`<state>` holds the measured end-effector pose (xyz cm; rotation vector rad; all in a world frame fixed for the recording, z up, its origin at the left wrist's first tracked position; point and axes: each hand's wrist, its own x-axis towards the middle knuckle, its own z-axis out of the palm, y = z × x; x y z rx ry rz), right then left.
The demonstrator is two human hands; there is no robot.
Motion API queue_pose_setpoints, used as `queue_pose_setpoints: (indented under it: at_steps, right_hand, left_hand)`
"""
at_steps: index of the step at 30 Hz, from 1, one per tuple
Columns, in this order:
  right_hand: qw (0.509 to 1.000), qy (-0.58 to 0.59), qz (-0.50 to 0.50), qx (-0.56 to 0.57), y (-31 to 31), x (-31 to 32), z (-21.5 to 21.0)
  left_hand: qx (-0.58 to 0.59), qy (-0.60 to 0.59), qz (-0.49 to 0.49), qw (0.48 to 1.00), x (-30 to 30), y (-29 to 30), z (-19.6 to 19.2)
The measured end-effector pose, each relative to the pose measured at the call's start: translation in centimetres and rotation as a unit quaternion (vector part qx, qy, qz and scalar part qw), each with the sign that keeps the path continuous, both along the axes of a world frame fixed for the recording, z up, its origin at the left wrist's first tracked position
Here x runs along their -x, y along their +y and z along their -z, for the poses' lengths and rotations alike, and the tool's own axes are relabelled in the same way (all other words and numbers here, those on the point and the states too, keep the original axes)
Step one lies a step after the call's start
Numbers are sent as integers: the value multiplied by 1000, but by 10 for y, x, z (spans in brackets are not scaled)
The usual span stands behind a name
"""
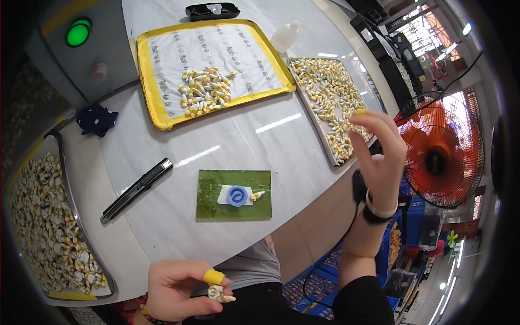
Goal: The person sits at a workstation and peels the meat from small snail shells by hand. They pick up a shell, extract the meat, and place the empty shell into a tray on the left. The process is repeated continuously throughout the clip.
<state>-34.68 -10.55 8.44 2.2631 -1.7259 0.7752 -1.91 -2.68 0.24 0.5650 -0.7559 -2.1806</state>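
Observation:
My left hand (176,290), at the lower edge, pinches a small white-and-yellow piece (215,293) with a pale pointed tip between thumb and index finger. A yellow cover wraps that index finger. Raised at the right, my right hand (385,149) has thumb and index finger curved and apart, with nothing visible between them; its index fingertip is also yellow. Behind its fingers lies a tray (315,127) full of similar small pieces. Between my hands, a green glass plate (208,208) carries a blue round cap-like thing (237,195) on white paper and one small piece (258,196).
A yellow-rimmed tray (216,26) with paper lining holds a pile of pieces (206,92). A black utility knife (136,190) lies left; beyond are a dark cloth (96,120) and another full tray (67,189). A white bottle (285,37) stands behind; an orange fan (441,151) is at right.

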Motion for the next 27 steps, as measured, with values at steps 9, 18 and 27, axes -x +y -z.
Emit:
queue_pose_setpoints:
  at_steps: [9, 18, 27]
  right_hand:
    - [979, -8, 25, -201, -46, 57, 38]
    - [977, -115, -72, -163, -10, -8, 16]
    - [942, -123, -219, -224, 4, -67, 28]
  left_hand:
    - [-16, -11, -103, 995, 0, 6, 9]
    - [9, 1, -119, 993, 2, 4, 10]
    - [-13, -43, -125, 991, 5, 4, 2]
